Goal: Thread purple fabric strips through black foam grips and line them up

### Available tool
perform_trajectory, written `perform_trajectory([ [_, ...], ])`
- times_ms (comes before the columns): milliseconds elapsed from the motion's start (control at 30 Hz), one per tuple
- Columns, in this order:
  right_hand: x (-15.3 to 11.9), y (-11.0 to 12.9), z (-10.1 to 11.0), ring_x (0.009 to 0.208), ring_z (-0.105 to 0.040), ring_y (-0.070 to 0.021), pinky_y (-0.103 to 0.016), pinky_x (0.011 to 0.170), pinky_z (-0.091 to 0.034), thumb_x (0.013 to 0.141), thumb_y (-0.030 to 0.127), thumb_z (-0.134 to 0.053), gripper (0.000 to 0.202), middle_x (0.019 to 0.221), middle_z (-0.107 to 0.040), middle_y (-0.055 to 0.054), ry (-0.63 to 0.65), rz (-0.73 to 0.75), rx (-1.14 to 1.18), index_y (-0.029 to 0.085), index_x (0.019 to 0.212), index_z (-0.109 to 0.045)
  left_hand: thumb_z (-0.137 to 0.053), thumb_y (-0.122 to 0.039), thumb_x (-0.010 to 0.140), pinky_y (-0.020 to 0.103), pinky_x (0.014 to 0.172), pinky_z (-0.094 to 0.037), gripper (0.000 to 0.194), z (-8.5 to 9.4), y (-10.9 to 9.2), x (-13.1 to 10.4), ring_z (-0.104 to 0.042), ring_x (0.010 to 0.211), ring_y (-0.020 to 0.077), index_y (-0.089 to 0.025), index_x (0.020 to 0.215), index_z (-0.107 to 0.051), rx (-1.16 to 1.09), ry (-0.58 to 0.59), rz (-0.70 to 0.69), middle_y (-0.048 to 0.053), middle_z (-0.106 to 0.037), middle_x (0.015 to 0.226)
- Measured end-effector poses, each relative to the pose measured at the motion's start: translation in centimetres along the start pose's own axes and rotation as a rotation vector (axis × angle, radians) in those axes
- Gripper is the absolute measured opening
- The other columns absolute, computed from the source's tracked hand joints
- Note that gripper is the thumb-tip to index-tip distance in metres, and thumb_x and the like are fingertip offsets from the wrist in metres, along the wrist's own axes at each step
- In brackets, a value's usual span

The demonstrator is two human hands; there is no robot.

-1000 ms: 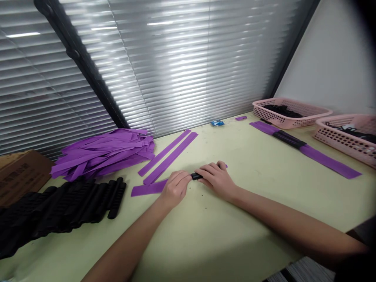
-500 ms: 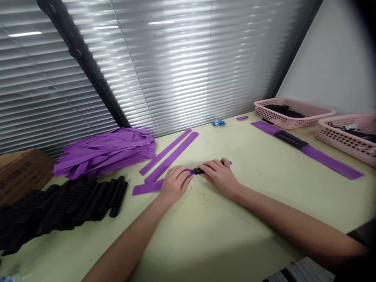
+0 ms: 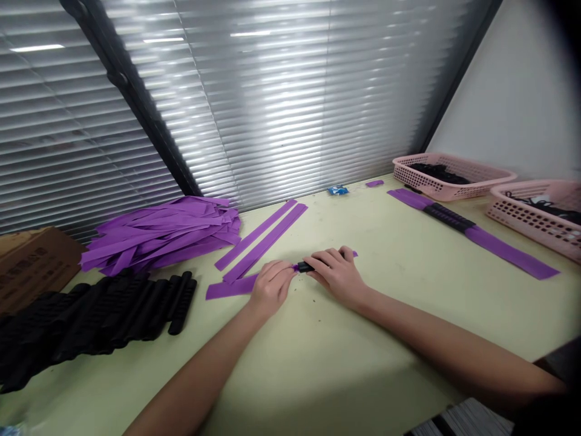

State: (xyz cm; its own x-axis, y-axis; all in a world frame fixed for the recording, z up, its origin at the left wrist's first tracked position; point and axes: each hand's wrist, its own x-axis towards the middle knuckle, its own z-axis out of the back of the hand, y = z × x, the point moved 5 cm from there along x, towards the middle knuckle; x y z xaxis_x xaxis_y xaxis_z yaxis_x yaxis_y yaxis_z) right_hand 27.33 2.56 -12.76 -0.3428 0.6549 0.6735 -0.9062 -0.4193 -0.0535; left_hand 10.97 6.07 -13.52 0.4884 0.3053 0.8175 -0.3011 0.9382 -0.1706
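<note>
Grey blinds (image 3: 281, 109) back the pale green bench (image 3: 290, 369) you are working at, and the black tube (image 3: 304, 266) lies near its middle, between your hands. Your left hand (image 3: 271, 287) is closed in a pinch on the purple strip (image 3: 229, 288), just beside the tube's end; your right hand (image 3: 338, 272) is curled over the tube, hiding most of it. A second ago no purple showed at that end; now a small bunched bit does, shorter than half a second back. Because purple also peeks out past your right hand, I judge that the strip runs through the tube but isn't spread flat, unlike the sleeved strip (image 3: 447, 216) lying to your right.
</note>
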Motion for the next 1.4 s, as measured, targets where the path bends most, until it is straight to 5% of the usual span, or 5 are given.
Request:
perform_trajectory([
  [667,-0.1,0.3,-0.3,0.085,-0.052,-0.0177,-0.036,0.076,-0.023,0.098,0.033,-0.043,0.022,0.1,-0.067,-0.005,0.062,-0.008,0.029,0.023,0.109,-0.06,-0.054,-0.011,0.088,0.037,0.081,-0.054,0.018,0.5,-0.9,0.5,-0.063,0.095,0.0198,-0.017,0.101,-0.064,0.093,0.02,-0.148,0.007,-0.07,0.097],
  [1000,0.2,-0.6,0.3,0.086,-0.053,-0.017,-0.036,0.076,-0.024,0.097,0.033,-0.046,0.021,0.098,-0.066,-0.004,0.034,-0.033,-0.013,0.023,0.109,-0.061,-0.06,-0.021,0.086,0.036,0.084,-0.051,0.015,0.3,-0.2,0.6,-0.061,0.096,0.0209,-0.02,0.1,-0.066,0.171,0.104,0.044,0.009,-0.064,0.105],
  [1400,0.1,-0.1,0.6,0.085,-0.051,-0.0162,-0.035,0.077,-0.022,0.097,0.032,-0.047,0.02,0.096,-0.068,-0.003,-0.023,0.008,0.014,0.022,0.107,-0.061,-0.056,-0.01,0.086,0.035,0.08,-0.052,0.019,0.5,-0.4,0.2,-0.062,0.09,0.0194,-0.018,0.101,-0.064,0.004,0.02,0.032,0.008,-0.066,0.096],
])
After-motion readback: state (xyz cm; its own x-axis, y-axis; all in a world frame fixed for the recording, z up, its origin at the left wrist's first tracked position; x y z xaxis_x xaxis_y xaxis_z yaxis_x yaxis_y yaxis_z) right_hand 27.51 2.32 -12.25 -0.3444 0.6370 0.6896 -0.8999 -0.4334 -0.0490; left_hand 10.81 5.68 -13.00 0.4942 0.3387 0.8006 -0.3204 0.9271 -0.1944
